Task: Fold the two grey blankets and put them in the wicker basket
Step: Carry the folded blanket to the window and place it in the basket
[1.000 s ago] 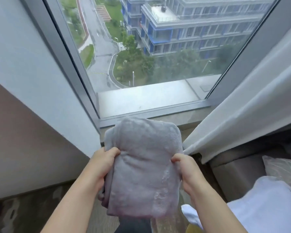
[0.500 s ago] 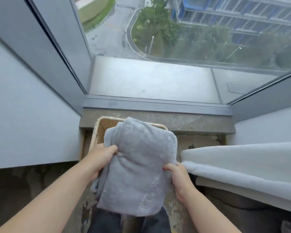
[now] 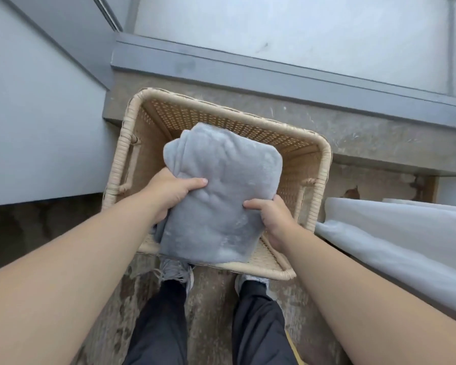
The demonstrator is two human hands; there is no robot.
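A folded grey blanket (image 3: 219, 191) hangs between my hands, right above the open wicker basket (image 3: 221, 111). My left hand (image 3: 169, 193) grips its left edge, thumb on top. Its right edge is gripped by my right hand (image 3: 271, 219), fingers curled over the cloth. The basket stands on the floor against the low window sill, and the blanket hides most of its inside. I see only one grey blanket.
The stone sill (image 3: 353, 138) and window frame run behind the basket. A grey wall (image 3: 37, 114) closes the left side. A white curtain (image 3: 395, 246) lies to the right. My feet and dark trousers (image 3: 253, 322) stand just before the basket.
My view has tipped down from the window to the floor. The blanket, held in both hands, has come down over the basket, which now shows fully.
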